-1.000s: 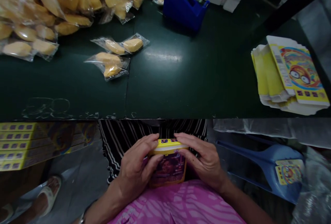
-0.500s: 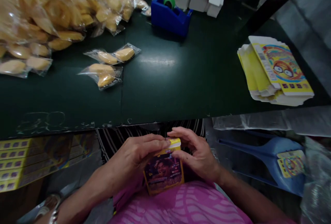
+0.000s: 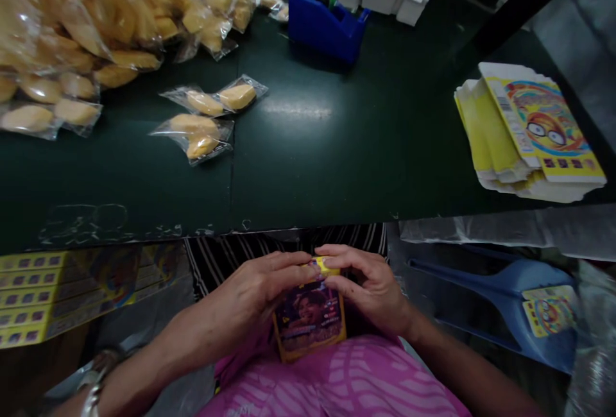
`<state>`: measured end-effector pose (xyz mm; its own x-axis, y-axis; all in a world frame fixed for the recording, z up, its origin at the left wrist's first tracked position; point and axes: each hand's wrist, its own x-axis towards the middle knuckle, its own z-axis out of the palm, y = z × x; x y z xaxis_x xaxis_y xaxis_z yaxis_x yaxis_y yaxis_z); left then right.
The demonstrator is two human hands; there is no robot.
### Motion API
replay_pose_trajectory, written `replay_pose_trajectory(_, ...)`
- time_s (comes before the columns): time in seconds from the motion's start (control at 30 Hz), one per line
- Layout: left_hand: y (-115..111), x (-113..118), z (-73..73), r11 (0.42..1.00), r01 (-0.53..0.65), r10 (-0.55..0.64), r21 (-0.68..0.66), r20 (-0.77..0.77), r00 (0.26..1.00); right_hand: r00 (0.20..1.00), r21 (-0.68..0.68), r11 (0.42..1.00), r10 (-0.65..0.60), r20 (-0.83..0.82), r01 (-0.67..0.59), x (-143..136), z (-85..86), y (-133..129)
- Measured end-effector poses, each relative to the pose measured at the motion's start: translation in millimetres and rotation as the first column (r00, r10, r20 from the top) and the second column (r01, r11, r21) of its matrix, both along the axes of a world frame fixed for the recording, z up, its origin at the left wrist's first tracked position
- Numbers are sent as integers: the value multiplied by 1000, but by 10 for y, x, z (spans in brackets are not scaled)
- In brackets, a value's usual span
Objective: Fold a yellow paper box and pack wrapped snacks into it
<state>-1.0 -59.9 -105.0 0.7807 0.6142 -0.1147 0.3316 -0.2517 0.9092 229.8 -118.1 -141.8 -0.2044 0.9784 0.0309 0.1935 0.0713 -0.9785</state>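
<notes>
You hold a small yellow printed cardboard box (image 3: pixel 310 317) upright in your lap, below the near edge of the dark green table (image 3: pixel 346 147). Your left hand (image 3: pixel 250 292) grips its left side, fingers curled over the top flap; your right hand (image 3: pixel 373 289) clasps the right side, fingertips pressing the same flap. On the table lie two clear plastic packets of yellow pieces (image 3: pixel 206 119), a blue tape dispenser (image 3: pixel 325 19) farther back, and a stack of flat yellow printed cartons (image 3: pixel 527 135) at the right.
</notes>
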Motion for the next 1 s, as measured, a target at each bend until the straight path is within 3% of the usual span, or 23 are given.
replay_pose_trajectory(0.07, -67, -42, -63, 967, -251, 252, -49, 21, 968, 997, -53, 996, -73, -27, 72, 28, -36, -10)
replay_pose_trajectory(0.13, -161, -75, -137, 839, -528, 534, -132, 15, 845, 989, -123, 984, -134, -66, 125, 49, -60, -26)
replay_pose_trajectory(0.2, -271, -71, -209, 723, -649, 668, -235, -1, 744, 983, -159, 978, -155, -101, 138, 60, -66, -38)
replay_pose_trajectory(0.3, -408, -6, -293, 679, -671, 708, -297, 24, 706, 981, -153, 980, -151, -126, 131, 62, -56, -50)
replay_pose_trajectory(0.47, -509, 23, -301, 728, -671, 683, -139, 68, 727, 986, -137, 985, -121, -115, 105, 40, -39, -106)
replay_pose_trajectory(0.53, -525, 17, -262, 738, -657, 669, -158, 37, 742, 986, -154, 983, -117, -120, 98, 15, -27, -129)
replay_pose_trajectory(0.67, -523, 95, -194, 668, -664, 702, -337, -9, 712, 970, -221, 967, -170, -175, 129, -58, 37, -112)
replay_pose_trajectory(0.77, -523, 181, -185, 655, -655, 698, -376, -31, 716, 964, -281, 947, -208, -163, 157, -112, 81, -83)
replay_pose_trajectory(0.87, -576, 211, -163, 584, -672, 744, -455, -30, 667, 955, -335, 932, -218, -202, 141, -142, 118, -111)
replay_pose_trajectory(1.0, -610, 159, -93, 578, -700, 763, -418, -27, 646, 929, -375, 923, -207, -306, 82, -110, 261, -99)
